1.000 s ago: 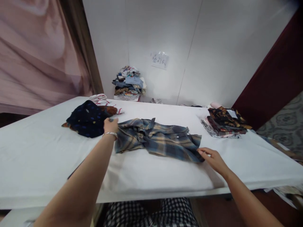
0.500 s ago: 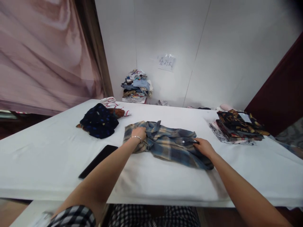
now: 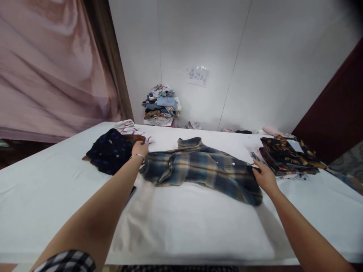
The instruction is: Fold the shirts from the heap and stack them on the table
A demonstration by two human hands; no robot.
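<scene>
Plaid shirt (image 3: 198,166) spread across the middle of the white table (image 3: 56,189), collar at the far edge. Left hand (image 3: 139,149) closed on the shirt's left end, just beside a dark dotted garment (image 3: 109,151). Right hand (image 3: 263,176) pinching the right end, fingers probably curled under the cloth, near a folded stack (image 3: 286,155). Further pile of clothes (image 3: 161,104) against the far wall.

A dark dotted garment (image 3: 109,155) lies on the white surface (image 3: 51,189) near a striped cloth (image 3: 126,126). Folded patterned shirts (image 3: 286,155) sit stacked at the right. A clothes heap (image 3: 161,104) rests by the wall under a paper note (image 3: 197,75).
</scene>
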